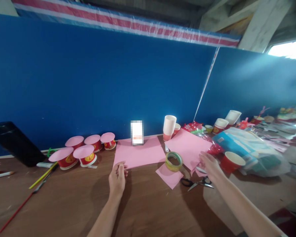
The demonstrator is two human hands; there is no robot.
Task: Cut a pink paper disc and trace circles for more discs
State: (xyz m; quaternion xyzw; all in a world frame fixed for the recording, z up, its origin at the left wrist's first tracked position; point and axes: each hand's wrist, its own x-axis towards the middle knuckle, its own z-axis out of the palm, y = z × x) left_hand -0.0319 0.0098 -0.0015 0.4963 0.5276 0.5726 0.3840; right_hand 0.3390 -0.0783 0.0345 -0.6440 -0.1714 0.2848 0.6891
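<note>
My left hand (117,179) rests at the front left corner of a pink paper sheet (140,153), its fingers loosely curled and slightly apart, with nothing visible in them. Over the right edge of another pink sheet (187,146) reaches my right hand (210,166), its fingers stretched out and apart. Below that hand lie black-handled scissors (196,184) with spread blades; part of them is hidden. Between my hands, a roll of yellowish tape (174,166) sits on a small pink paper square (169,177) that bears a faint curved line.
Several red paper cups with pink discs (85,151) stand at left, near a black cylinder (14,141) and a thin red-handled brush (17,212). White stacked cups (169,126) stand behind; a red cup (233,163) and plastic bag (251,148) lie right. A blue partition (113,75) borders the table.
</note>
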